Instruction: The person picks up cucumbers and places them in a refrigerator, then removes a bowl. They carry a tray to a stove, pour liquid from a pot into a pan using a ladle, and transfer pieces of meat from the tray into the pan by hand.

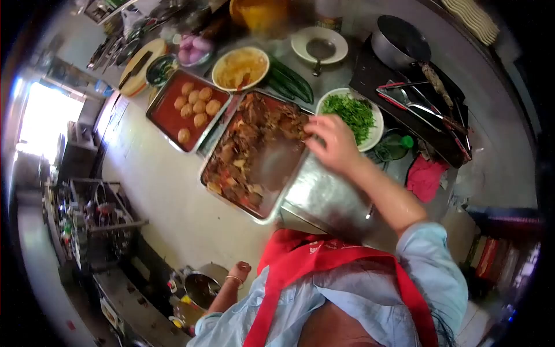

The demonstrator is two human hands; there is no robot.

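Observation:
My right hand point(332, 143) is over the right side of a metal tray point(267, 218), its bent fingertips at the edge of the dark braised meat point(240, 144). The fingers are drawn together; what lies between them is too small to make out. The meat, mixed with orange and pale pieces, covers the tray's left and far parts, and brown liquid shows at the right. A white bowl of chopped green herbs point(348, 114) is just beyond this hand. Low at my side, away from the counter, hangs my left hand point(239, 270), fingers curled, with nothing visible in them.
A smaller tray point(167, 139) holds round brown balls in red sauce. Behind are a yellowish bowl point(240, 68), cucumbers point(291, 81) and a plate with a ladle point(319, 46). Tongs point(416, 107), a pot point(400, 39) and a pink cloth point(426, 178) are at the right.

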